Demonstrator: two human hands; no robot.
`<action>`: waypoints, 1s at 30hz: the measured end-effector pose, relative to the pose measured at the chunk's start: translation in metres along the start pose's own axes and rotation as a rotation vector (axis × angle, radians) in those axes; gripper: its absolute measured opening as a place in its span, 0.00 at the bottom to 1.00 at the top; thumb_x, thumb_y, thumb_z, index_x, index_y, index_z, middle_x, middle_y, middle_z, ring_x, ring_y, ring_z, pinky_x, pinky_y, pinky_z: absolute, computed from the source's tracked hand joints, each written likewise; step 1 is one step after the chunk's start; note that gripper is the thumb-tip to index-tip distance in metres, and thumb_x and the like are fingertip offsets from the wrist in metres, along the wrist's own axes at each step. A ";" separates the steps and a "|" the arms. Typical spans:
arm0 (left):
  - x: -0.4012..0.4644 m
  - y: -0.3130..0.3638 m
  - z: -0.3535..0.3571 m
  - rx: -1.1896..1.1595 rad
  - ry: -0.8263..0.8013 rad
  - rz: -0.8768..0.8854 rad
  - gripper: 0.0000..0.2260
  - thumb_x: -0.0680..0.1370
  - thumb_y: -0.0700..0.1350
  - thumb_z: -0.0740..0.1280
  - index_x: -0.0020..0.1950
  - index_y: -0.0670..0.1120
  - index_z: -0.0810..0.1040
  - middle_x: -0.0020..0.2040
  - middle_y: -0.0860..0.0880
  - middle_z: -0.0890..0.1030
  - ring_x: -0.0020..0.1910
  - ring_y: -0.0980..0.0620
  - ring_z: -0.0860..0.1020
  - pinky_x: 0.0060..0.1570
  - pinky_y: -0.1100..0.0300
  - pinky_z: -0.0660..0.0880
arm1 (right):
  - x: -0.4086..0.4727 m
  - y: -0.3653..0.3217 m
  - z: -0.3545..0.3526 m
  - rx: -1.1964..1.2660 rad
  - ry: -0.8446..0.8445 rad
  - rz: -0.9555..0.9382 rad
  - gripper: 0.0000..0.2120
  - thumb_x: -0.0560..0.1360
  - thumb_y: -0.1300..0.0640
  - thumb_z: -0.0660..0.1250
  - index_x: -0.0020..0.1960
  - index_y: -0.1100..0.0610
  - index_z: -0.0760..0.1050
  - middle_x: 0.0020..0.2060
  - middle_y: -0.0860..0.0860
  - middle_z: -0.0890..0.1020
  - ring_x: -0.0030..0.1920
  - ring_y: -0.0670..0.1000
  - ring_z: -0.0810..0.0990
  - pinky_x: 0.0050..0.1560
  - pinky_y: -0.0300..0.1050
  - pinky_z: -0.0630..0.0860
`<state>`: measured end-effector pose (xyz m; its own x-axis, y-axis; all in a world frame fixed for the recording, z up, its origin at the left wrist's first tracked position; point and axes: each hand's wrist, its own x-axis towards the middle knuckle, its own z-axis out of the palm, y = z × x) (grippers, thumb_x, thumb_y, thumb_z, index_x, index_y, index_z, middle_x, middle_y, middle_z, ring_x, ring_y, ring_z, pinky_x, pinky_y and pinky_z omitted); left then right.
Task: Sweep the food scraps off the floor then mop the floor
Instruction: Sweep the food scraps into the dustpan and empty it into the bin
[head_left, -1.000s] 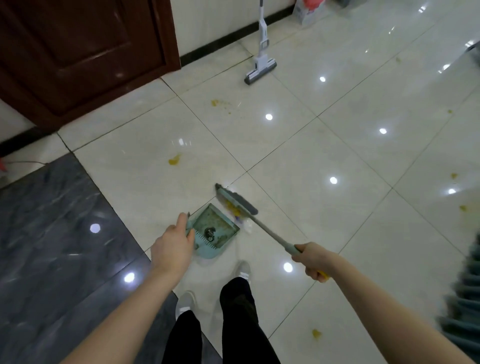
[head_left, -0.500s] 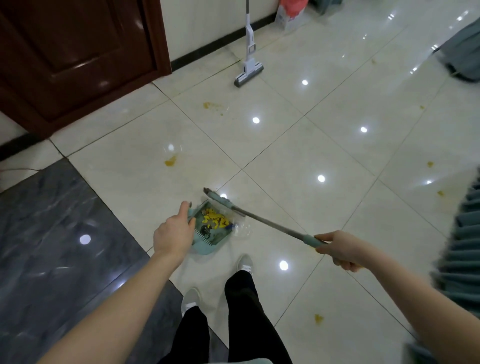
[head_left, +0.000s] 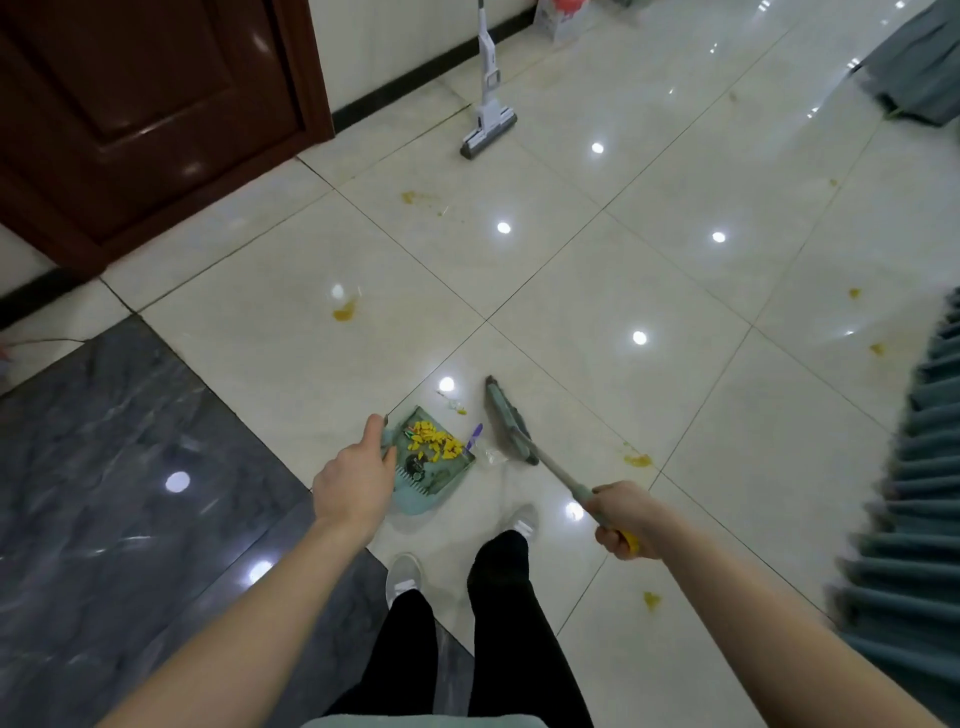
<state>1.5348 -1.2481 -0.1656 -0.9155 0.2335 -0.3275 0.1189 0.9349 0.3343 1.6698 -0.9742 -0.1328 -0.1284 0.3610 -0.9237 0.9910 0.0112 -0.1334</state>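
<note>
A pale green dustpan rests on the cream tiles in front of my feet, holding yellow food scraps and dark bits. My left hand grips its handle at the left edge. My right hand is shut on the broom, whose grey-green head lies on the floor just right of the pan's mouth. A purple piece and clear wrapper lie between pan and broom. Orange-yellow stains dot the floor: one far left, one right of the broom, one near my right leg.
A white sponge mop leans against the far wall. A dark wooden door stands at upper left. Dark grey marble flooring lies to the left. Teal pleated fabric hangs along the right edge. More stains lie toward the mop.
The broom head swept scraps into the dustpan, then swung away to the right of the pan's mouth. My right hand drew back nearer my body. The left hand kept hold of the pan.
</note>
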 end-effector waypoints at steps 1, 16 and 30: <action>-0.001 0.002 0.001 0.000 0.002 0.001 0.12 0.81 0.51 0.58 0.61 0.47 0.64 0.45 0.39 0.82 0.43 0.36 0.80 0.38 0.52 0.69 | 0.001 -0.002 0.006 0.020 -0.013 0.000 0.09 0.80 0.58 0.59 0.57 0.62 0.73 0.28 0.53 0.67 0.18 0.47 0.65 0.22 0.35 0.62; 0.001 0.007 0.006 0.004 0.017 -0.003 0.11 0.81 0.51 0.57 0.61 0.49 0.64 0.43 0.41 0.82 0.40 0.38 0.80 0.36 0.52 0.71 | -0.029 -0.030 -0.009 0.060 -0.250 -0.009 0.16 0.80 0.57 0.61 0.66 0.58 0.72 0.30 0.52 0.65 0.22 0.47 0.57 0.20 0.35 0.54; -0.034 -0.015 0.002 0.012 0.066 -0.087 0.12 0.81 0.51 0.59 0.61 0.48 0.64 0.45 0.41 0.82 0.43 0.37 0.81 0.37 0.51 0.72 | 0.001 -0.076 -0.018 -0.387 0.064 -0.202 0.14 0.79 0.59 0.60 0.62 0.62 0.73 0.30 0.54 0.70 0.22 0.50 0.66 0.24 0.37 0.63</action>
<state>1.5650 -1.2691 -0.1614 -0.9458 0.1332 -0.2961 0.0416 0.9542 0.2964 1.5950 -0.9576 -0.1175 -0.3307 0.3730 -0.8669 0.8890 0.4314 -0.1535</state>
